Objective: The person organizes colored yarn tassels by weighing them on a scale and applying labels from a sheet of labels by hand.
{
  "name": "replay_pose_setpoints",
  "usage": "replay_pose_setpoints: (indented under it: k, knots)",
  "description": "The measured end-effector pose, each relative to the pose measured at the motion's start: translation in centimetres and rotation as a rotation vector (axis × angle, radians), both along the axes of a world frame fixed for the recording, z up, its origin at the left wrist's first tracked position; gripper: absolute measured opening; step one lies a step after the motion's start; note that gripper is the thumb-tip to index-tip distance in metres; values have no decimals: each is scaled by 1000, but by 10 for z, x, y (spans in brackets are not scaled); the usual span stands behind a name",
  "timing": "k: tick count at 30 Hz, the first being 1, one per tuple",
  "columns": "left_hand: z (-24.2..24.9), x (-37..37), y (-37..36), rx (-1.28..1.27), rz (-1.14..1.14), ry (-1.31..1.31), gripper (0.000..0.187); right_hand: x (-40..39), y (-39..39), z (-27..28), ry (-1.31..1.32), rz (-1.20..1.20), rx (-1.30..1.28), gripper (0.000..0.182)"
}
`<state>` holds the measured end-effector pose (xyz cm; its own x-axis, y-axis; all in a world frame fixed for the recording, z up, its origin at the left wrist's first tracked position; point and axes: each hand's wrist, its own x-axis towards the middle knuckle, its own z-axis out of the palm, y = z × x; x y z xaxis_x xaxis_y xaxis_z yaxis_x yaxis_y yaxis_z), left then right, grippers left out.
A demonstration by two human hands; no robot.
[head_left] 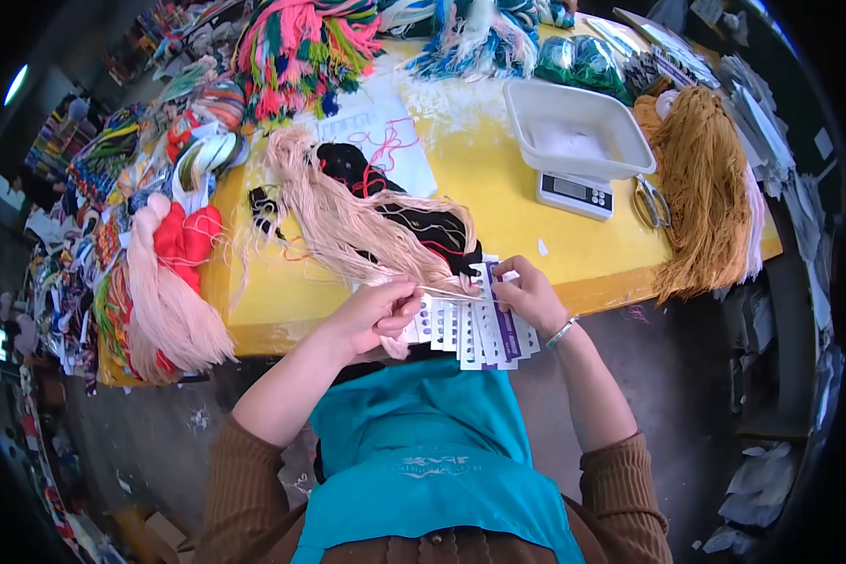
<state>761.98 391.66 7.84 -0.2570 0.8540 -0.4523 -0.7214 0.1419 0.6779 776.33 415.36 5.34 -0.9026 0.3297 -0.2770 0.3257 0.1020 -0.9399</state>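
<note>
The left hand (376, 315) pinches one pale thread (446, 294) between thumb and fingers, drawn taut across to the right hand (528, 296), whose grip is closed on a fanned stack of white cards (475, 329) with rows of holes. The cards hang just past the near edge of the yellow desk (498, 202). The thread seems to come from the pink yarn bundle (348, 221) lying on the desk beside black yarn (423, 226). Whether the thread is already through a hole is too small to tell. No yarn shows in the cards' holes, so most of the work looks left to do. A scale (578, 141) with a white tray and an orange yarn bundle (705, 188) sit farther right.
</note>
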Motion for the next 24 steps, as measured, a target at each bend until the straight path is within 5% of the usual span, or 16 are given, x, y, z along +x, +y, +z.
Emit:
replay_pose_setpoints:
  k: [2, 8, 12, 13, 19, 20, 22, 24]
  knots:
    - [-1, -5, -5, -20, -35, 121, 19, -1, -2, 1, -63, 5, 6, 30]
    - [9, -6, -3, 183, 37, -362, 25, -1, 1, -10, -40, -8, 24, 27]
    - [31, -51, -47, 150, 378, 23, 29, 0, -2, -2, -63, -29, 23, 25]
    - [43, -71, -63, 198, 477, -150, 31, 0, -1, -4, -65, -29, 28, 25]
    - [59, -191, -158, 304, 939, 224, 13, -4, 0, -9, -75, -35, 20, 21]
    - [44, -206, -176, 344, 835, 120, 18, -4, -2, -4, -83, -37, 28, 19]
    - [60, -159, -152, 26, 989, 339, 28, -4, -3, -6, -49, -46, 18, 20]
    - [80, -110, -139, -57, 795, 619, 36, -4, -5, -7, -17, -51, -31, 17]
